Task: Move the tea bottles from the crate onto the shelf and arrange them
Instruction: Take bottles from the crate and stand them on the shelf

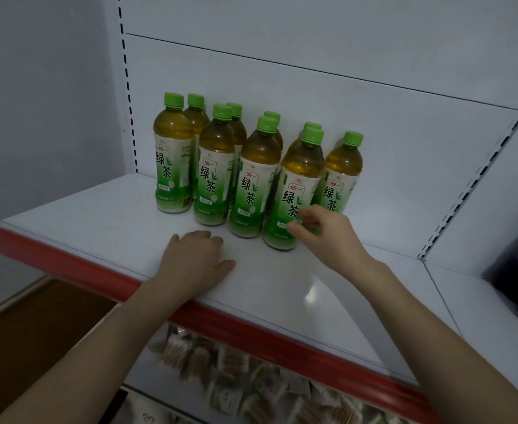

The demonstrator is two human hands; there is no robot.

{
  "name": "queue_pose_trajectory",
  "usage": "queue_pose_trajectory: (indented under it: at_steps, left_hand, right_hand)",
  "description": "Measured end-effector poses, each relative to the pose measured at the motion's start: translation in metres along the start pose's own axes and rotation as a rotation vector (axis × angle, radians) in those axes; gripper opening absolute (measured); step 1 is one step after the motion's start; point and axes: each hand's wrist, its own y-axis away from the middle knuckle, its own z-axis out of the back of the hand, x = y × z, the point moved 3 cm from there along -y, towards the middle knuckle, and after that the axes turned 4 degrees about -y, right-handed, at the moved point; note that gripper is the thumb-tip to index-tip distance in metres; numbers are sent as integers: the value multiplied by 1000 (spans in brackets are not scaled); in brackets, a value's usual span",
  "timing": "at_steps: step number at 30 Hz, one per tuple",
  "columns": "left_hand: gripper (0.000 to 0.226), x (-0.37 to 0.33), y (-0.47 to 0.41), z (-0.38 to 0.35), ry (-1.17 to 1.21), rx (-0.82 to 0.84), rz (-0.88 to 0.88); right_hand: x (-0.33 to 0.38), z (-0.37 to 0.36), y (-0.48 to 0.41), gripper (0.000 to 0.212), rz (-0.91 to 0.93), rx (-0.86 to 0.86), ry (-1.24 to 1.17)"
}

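R hand fingertips touch front bottle — L hand flat.

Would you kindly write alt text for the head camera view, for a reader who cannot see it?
Nine green-capped tea bottles stand in two rows on a white shelf with a red front edge. The right hand touches the lower label of the nearest front bottle; the left hand rests flat on the shelf. Blurred packets fill the shelf below.
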Motion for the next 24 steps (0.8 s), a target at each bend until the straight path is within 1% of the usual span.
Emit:
queue_pose_trajectory:
  at_steps: [2, 4, 5, 7, 9, 11, 15, 17, 22, 24]
  left_hand:
    - [62, -2, 7, 6, 4, -76, 0]
    - [72, -1, 22, 17, 41, -187, -14]
    - [71, 2, 31, 20, 41, -235, -34]
    - [58, 17, 52, 24, 23, -293, -2]
    - [51, 36, 78, 24, 29, -272, 41]
    - [50, 59, 108, 22, 21, -266, 88]
    - [49, 109, 174, 15, -81, -210, 270]
    - [43, 133, 211, 8, -94, -180, 367]
    - [42, 198, 313, -24, -3, -152, 615]
    - [47, 222, 361, -47, 56, -84, 734]
  right_hand:
    - [14, 0, 1, 42, 86, 20, 6]
    - [29, -5, -2, 46, 169, 55, -3]
    - [37, -10, -5, 48, 211, 73, -7]
    - [56, -25, -11, 50, 291, 121, -10]
    - [78, -46, -13, 52, 359, 170, -39]
    - [102, -69, -12, 53, 409, 232, -91]
    - [163, -116, 1, 51, 528, 340, -159]
    - [194, -142, 13, 50, 589, 390, -164]
    - [267, -227, 66, 52, 685, 585, -228]
    - [287, -273, 99, 52, 694, 694, -251]
